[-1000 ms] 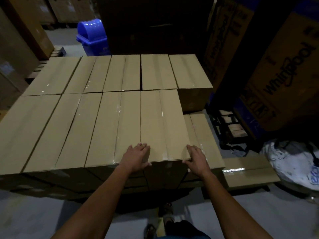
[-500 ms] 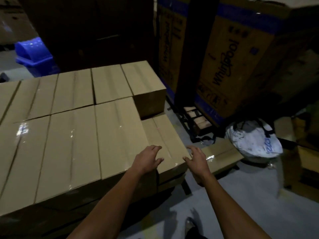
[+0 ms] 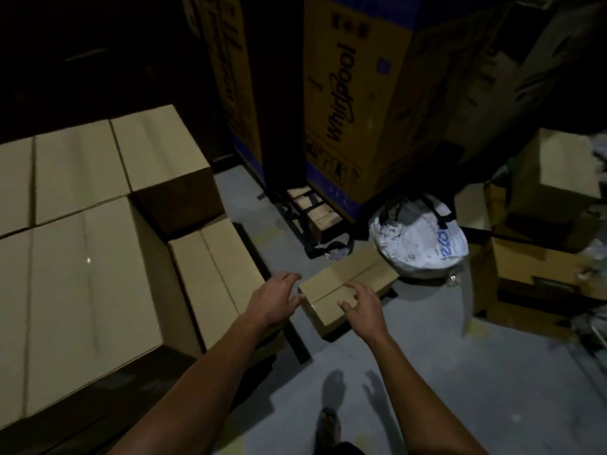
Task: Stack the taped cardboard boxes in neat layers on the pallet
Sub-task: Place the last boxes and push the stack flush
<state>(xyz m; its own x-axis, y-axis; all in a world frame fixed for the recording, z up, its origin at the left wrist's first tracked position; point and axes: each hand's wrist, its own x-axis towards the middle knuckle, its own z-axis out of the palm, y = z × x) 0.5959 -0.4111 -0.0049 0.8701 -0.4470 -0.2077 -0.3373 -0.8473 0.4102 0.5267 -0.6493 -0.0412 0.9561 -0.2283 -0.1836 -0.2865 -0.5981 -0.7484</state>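
Five plain cardboard boxes show their tops in the tall stack (image 3: 82, 264) at the left of the frame, two of them cut by the left edge. One lower box (image 3: 210, 277) sits just right of that stack, and one small taped box (image 3: 348, 290) lies at the centre. Two tall printed appliance cartons stand at the top: one (image 3: 230, 77) left of centre, one (image 3: 354, 103) at centre. At least three more brown boxes (image 3: 551, 198) pile up at the right edge; their exact number cannot be told. One white bag (image 3: 423, 238) lies right of centre. Two hands are in view, a left hand (image 3: 274, 298) and a right hand (image 3: 364, 302), and one foot (image 3: 328, 425) at the bottom.
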